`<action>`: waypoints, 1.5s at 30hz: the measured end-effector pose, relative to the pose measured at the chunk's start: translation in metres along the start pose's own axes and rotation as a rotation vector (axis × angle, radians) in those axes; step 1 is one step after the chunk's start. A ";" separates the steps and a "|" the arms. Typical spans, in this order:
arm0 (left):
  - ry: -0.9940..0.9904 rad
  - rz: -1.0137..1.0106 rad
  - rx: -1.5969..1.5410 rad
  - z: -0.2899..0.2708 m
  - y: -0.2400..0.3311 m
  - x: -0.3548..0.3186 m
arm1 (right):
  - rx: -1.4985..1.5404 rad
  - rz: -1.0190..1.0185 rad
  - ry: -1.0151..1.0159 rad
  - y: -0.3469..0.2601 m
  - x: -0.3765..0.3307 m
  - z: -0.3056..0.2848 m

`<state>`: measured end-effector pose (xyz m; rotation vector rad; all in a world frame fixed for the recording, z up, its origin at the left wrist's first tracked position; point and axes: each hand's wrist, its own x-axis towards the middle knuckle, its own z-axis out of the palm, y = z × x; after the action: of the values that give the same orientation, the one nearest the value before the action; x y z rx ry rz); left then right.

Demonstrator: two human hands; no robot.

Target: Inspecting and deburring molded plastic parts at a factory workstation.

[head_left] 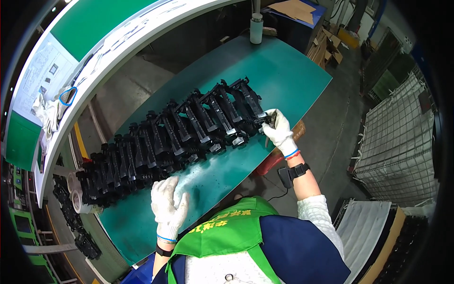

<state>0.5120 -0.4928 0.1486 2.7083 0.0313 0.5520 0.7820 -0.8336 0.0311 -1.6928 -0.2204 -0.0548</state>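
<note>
A long row of black moulded plastic parts point(182, 128) lies slantwise across the green table point(283, 71), packed side by side from lower left to upper right. My right hand point(280, 131), in a white knitted glove, has its fingers closed around the near end of the rightmost black plastic part point(249, 98). Exactly how the fingertips sit on it is partly hidden. Gloved in white too, my left hand point(168, 206) is over the table's near side, just short of the row. Its thumb stands apart from the fingers, and it holds nothing.
A pale bottle point(256, 29) stands at the table's far edge. Rolls of tape point(75, 196) and more black parts point(71, 210) are at the left. Spare white gloves point(49, 111) lie on a curved white ledge. A wire-mesh cage point(397, 142) stands to the right.
</note>
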 end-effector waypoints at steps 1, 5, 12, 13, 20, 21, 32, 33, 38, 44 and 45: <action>-0.001 0.011 -0.001 0.000 0.000 0.000 | 0.003 -0.001 -0.014 0.000 -0.001 0.001; 0.009 0.036 -0.028 0.000 0.000 0.002 | -0.216 -0.255 -0.086 -0.006 0.003 0.005; 0.031 0.049 -0.027 -0.007 0.005 0.006 | -0.019 -0.154 -0.067 -0.016 -0.015 -0.020; 0.030 0.046 -0.025 -0.007 0.005 0.007 | -0.021 -0.157 -0.074 -0.016 -0.023 -0.022; 0.066 0.109 -0.082 -0.004 -0.004 -0.007 | 0.764 0.176 0.206 -0.053 -0.111 0.034; 0.046 0.097 -0.114 -0.004 -0.003 -0.012 | 0.804 0.274 0.141 -0.063 -0.129 0.052; 0.039 -0.218 -0.029 -0.033 -0.079 -0.126 | 0.560 0.971 -0.836 -0.100 -0.206 0.134; 0.031 -0.290 0.035 -0.041 -0.090 -0.142 | 0.660 0.984 -0.855 -0.099 -0.209 0.145; 0.048 -0.589 0.021 -0.081 -0.113 -0.212 | 0.742 0.791 -1.336 -0.100 -0.202 0.260; 0.165 -0.749 0.092 -0.101 -0.152 -0.273 | -0.298 0.317 -1.386 -0.154 -0.201 0.329; 0.178 -0.774 0.121 -0.105 -0.158 -0.282 | -0.386 0.159 -1.412 -0.165 -0.210 0.346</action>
<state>0.2200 -0.3353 0.0750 2.4624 1.1261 0.5421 0.5151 -0.4969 0.1107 -1.8418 -1.1622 1.3145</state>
